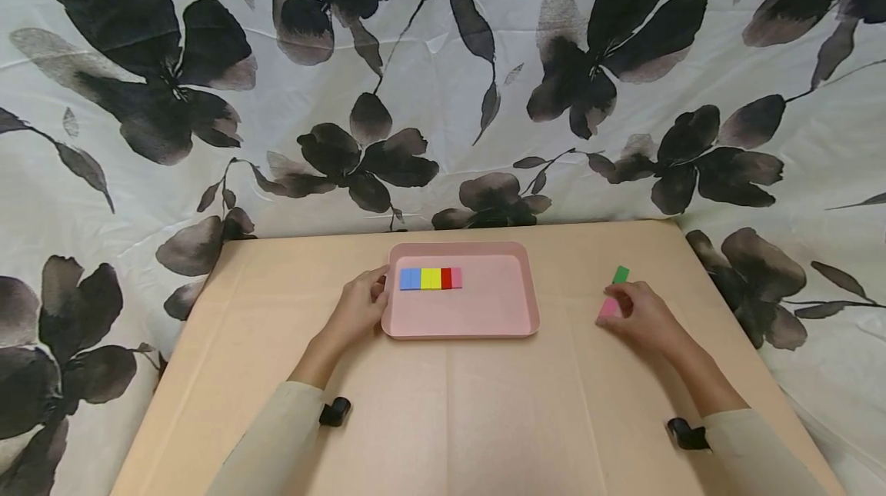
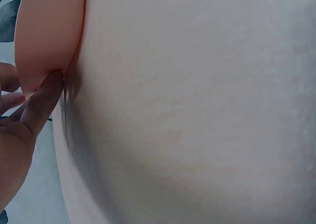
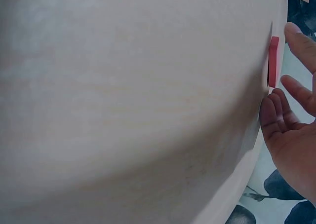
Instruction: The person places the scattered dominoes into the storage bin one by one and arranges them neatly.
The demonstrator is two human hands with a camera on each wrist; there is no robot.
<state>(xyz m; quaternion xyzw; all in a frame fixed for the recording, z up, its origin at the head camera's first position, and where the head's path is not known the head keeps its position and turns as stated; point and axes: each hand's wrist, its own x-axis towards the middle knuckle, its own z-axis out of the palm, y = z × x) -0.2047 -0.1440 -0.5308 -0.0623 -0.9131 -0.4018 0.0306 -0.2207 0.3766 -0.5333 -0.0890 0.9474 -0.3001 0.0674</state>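
A pink tray (image 1: 484, 315) lies on the table, with a touching row of blue (image 1: 411, 279), yellow (image 1: 431, 279), red (image 1: 446, 278) and pink (image 1: 457, 278) tiles near its upper left. My left hand (image 1: 360, 302) holds the tray's left edge; the left wrist view shows its thumb at the rim, other fingers partly hidden. To the right of the tray, my right hand (image 1: 640, 311) is low over a loose pink tile (image 1: 609, 307). In the right wrist view, that tile (image 3: 273, 61) sits between spread fingers, which stand apart from it. A green tile (image 1: 621, 274) lies just beyond this hand.
The light wooden-toned table (image 1: 512, 411) reaches back to a floral cloth (image 1: 484, 58) hanging behind it. Dark wrist cameras are strapped at both sleeves (image 1: 277, 434).
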